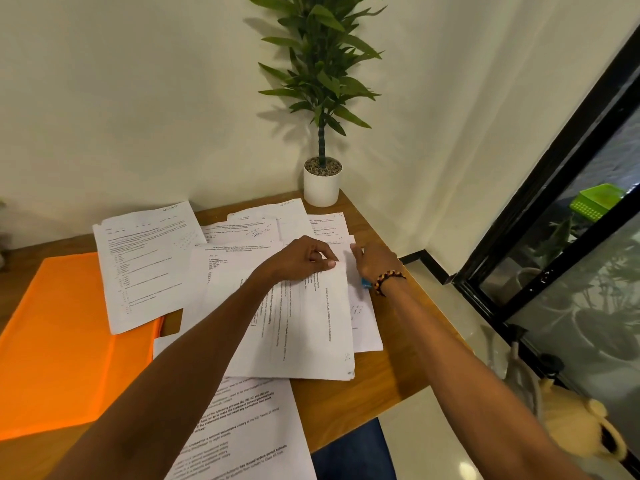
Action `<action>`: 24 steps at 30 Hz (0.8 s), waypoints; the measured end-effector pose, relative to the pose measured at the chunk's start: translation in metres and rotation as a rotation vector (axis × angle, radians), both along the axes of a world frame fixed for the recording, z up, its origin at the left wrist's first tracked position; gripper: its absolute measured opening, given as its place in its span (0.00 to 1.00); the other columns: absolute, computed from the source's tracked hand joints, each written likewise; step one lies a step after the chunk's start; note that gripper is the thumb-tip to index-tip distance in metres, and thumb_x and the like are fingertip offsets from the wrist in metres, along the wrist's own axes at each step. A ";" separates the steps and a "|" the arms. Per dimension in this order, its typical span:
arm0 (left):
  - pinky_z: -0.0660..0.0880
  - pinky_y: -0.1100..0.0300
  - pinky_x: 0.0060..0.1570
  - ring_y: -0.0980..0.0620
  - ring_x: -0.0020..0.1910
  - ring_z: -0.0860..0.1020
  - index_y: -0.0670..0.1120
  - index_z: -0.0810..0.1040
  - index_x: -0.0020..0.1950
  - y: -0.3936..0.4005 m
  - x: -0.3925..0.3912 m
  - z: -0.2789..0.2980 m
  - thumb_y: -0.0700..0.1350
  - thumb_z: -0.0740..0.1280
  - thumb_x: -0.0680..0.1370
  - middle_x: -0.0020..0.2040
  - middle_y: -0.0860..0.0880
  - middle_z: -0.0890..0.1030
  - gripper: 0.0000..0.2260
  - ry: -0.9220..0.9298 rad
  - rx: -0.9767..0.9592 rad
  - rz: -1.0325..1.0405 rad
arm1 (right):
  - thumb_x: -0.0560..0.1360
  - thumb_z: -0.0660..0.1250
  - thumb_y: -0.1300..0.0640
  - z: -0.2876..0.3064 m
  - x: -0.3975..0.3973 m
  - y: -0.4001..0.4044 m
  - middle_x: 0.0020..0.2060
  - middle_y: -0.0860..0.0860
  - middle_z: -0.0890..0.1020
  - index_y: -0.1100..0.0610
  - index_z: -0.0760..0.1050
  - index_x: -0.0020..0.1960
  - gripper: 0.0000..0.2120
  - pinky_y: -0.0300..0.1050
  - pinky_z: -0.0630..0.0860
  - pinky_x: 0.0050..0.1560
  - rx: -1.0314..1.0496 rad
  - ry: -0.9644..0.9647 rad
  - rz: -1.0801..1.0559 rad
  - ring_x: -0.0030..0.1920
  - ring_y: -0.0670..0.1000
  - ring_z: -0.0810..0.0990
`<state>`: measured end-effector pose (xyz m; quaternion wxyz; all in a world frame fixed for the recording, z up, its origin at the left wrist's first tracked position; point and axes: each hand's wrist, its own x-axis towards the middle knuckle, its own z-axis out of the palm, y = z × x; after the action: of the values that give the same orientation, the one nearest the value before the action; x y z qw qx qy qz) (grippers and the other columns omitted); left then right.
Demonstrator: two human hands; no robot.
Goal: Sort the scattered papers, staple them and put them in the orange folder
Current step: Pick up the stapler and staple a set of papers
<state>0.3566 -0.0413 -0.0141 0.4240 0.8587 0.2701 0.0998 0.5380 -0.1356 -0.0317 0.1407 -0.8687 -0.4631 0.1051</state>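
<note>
A person's two bare arms reach forward over a wooden surface (381,382) strewn with printed papers. The left hand (298,259) rests on the top edge of a stack of sheets (304,327) lying near the middle of the surface, its fingers (327,263) curled and pinching that edge. The right hand (372,263), with a beaded bracelet (389,280) at the wrist, lies just beside it on a sheet (363,306) that sticks out from under the stack; its fingers point away from the viewer and are partly hidden, so whether they grasp the paper cannot be told. A small blue object (366,284) peeks out beneath the right wrist. More papers (145,265) fan out toward the wall, and a page with bold text (242,438) lies nearest the viewer. The orange folder (62,341) lies flat at the left, one sheet overlapping its far corner. A potted plant (322,181) in a white pot stands at the far corner against the wall.
</note>
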 end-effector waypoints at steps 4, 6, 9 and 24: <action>0.70 0.70 0.42 0.63 0.39 0.80 0.47 0.84 0.55 0.001 0.001 0.006 0.49 0.72 0.79 0.35 0.66 0.80 0.08 -0.037 -0.012 0.048 | 0.80 0.59 0.35 -0.013 -0.007 -0.005 0.40 0.49 0.79 0.52 0.72 0.44 0.20 0.45 0.74 0.41 -0.052 -0.296 -0.002 0.41 0.51 0.78; 0.71 0.68 0.44 0.59 0.44 0.82 0.47 0.84 0.54 0.002 0.000 0.007 0.50 0.72 0.79 0.44 0.61 0.82 0.09 -0.059 -0.024 0.061 | 0.79 0.61 0.36 -0.016 -0.008 -0.008 0.40 0.49 0.80 0.52 0.72 0.43 0.19 0.45 0.75 0.40 -0.087 -0.356 -0.034 0.42 0.52 0.80; 0.73 0.66 0.47 0.59 0.50 0.81 0.48 0.84 0.54 0.004 -0.001 0.010 0.51 0.72 0.79 0.52 0.56 0.83 0.09 -0.087 -0.033 0.100 | 0.79 0.62 0.36 -0.021 -0.004 -0.012 0.37 0.49 0.77 0.52 0.72 0.42 0.19 0.47 0.78 0.43 -0.072 -0.353 -0.113 0.38 0.51 0.78; 0.71 0.65 0.41 0.56 0.42 0.80 0.51 0.78 0.54 0.009 -0.009 0.042 0.53 0.66 0.82 0.45 0.54 0.82 0.07 -0.301 0.081 0.329 | 0.81 0.55 0.34 0.001 -0.012 -0.030 0.35 0.50 0.78 0.53 0.75 0.37 0.27 0.48 0.70 0.43 0.594 0.868 -0.020 0.36 0.49 0.75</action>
<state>0.3479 -0.0325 0.0275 0.4028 0.7948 0.3360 0.3052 0.5255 -0.1661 -0.0303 0.5610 -0.6721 -0.3639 0.3182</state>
